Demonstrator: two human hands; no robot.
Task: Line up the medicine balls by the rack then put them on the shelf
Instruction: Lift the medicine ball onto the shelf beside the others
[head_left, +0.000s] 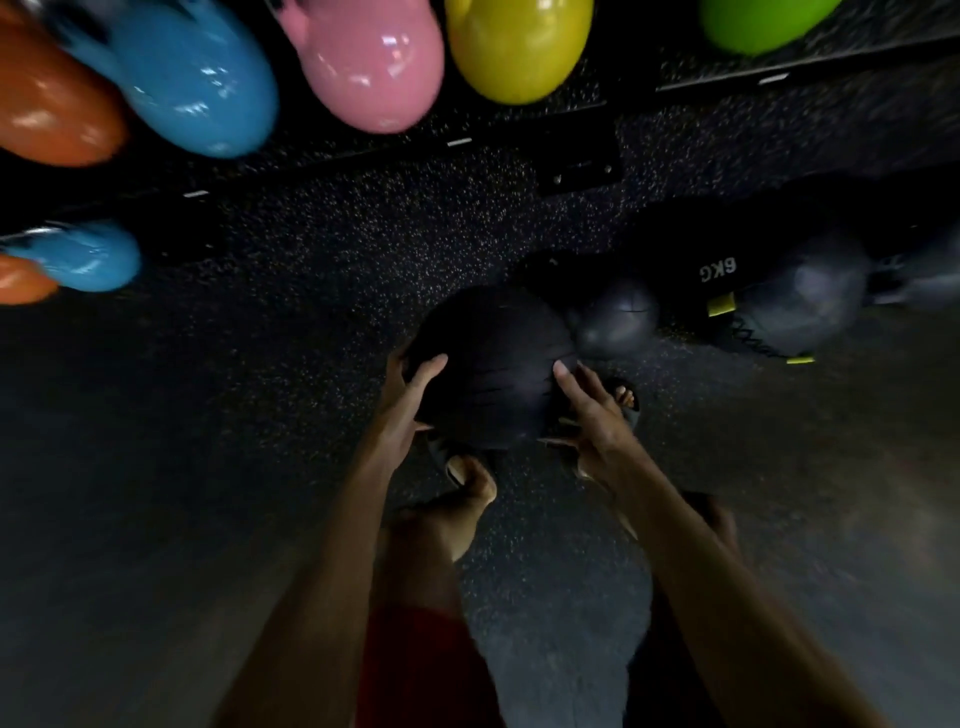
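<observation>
A black medicine ball (491, 358) is held between both hands above the speckled dark floor (311, 291). My left hand (410, 400) presses its left side with spread fingers. My right hand (587, 410) presses its right side, fingers spread. To the right lie a smaller dark grey ball (615, 319) and a larger black ball marked 6KG (769, 296), with one more dim ball (930, 275) at the far right edge. The black rack (576, 156) runs across the top.
Glossy kettlebells sit along the rack: orange (47, 114), blue (197, 83), pink (374, 62), yellow (514, 47), green (758, 21). A lower blue one (83, 257) and an orange one (21, 280) show at the left. My sandalled feet (462, 483) stand beneath the ball.
</observation>
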